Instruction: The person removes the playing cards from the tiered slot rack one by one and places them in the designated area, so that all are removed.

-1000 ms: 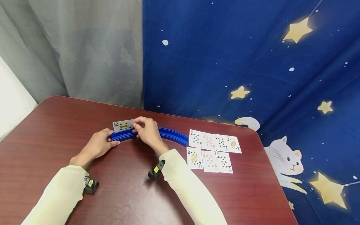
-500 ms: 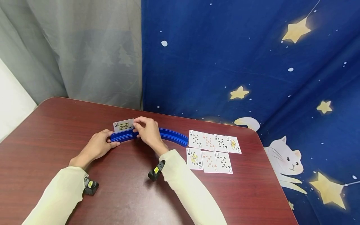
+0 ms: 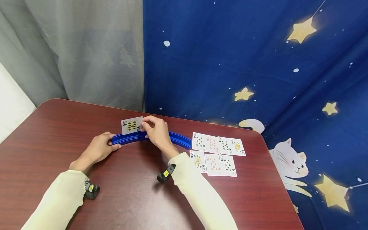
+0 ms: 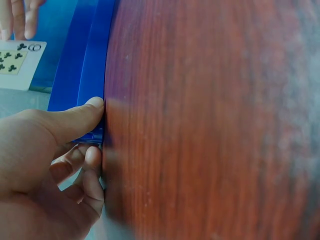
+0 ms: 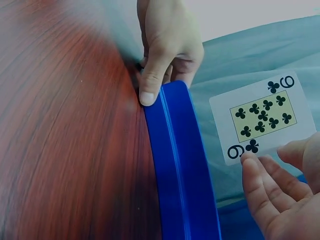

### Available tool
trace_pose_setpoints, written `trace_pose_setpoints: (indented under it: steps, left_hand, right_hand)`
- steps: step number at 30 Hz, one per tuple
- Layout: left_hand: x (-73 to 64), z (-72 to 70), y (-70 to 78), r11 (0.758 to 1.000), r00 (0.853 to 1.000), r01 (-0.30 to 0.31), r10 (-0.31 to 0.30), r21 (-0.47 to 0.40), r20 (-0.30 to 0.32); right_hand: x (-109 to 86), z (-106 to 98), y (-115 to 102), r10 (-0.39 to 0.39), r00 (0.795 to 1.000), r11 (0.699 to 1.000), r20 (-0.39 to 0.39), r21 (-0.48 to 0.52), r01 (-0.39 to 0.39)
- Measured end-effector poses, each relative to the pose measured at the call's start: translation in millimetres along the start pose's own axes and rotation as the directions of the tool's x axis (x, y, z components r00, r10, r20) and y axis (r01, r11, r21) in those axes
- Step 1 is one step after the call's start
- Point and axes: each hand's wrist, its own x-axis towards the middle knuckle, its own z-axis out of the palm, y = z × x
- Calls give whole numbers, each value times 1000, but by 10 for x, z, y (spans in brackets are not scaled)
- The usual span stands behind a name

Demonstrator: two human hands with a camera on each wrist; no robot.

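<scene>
My right hand (image 3: 157, 131) pinches a nine of clubs (image 5: 262, 116) by one edge, between thumb and fingers. The card stands face toward me above the blue curved card holder (image 3: 130, 138), its lower edge overlapping the holder's back in the head view. In the right wrist view it appears apart from the holder's end. My left hand (image 3: 99, 147) grips the holder's left end, thumb (image 4: 90, 112) on the near side and fingers curled behind. The right hand hides the middle of the holder; its right end (image 3: 181, 140) shows beyond.
Two overlapping rows of face-up playing cards lie right of the holder, the farther row (image 3: 212, 144) and the nearer row (image 3: 213, 164). The brown wooden table (image 3: 129, 198) ends at the back before a grey curtain (image 3: 103, 64) and a blue star-patterned curtain (image 3: 201, 64).
My right hand has moved up and slightly right with the nine of clubs, which now shows higher above the holder. The left hand keeps its grip on the holder's end.
</scene>
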Motion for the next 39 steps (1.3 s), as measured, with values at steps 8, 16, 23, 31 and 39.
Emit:
trace_pose_setpoints:
  steps: [8,16,23,31,39]
  left_hand:
    - [-9,0,-17,1000,1000,-2,2,2,8]
    - [-19,4,-30,1000,1000,-11,11,2,-5]
    - [-16,-1,-28,1000,1000,-13,13,2,-3]
    - [-20,-10,-38,1000,1000,-11,11,7,9]
    - [-19,13,-31,1000,1000,-14,13,-5,-3]
  right_hand:
    - [-54,-166,49,-9,1000,1000,-1,2,9]
    - [-94,-333,103,-16,1000,1000,-2,5,16]
    - [-138,-470,164,-14,1000,1000,2,-17,14]
    - [-199,-616,204,12,1000,999,-2,-42,-12]
    - [-254,-756,237,10,1000,998,-2,-68,-10]
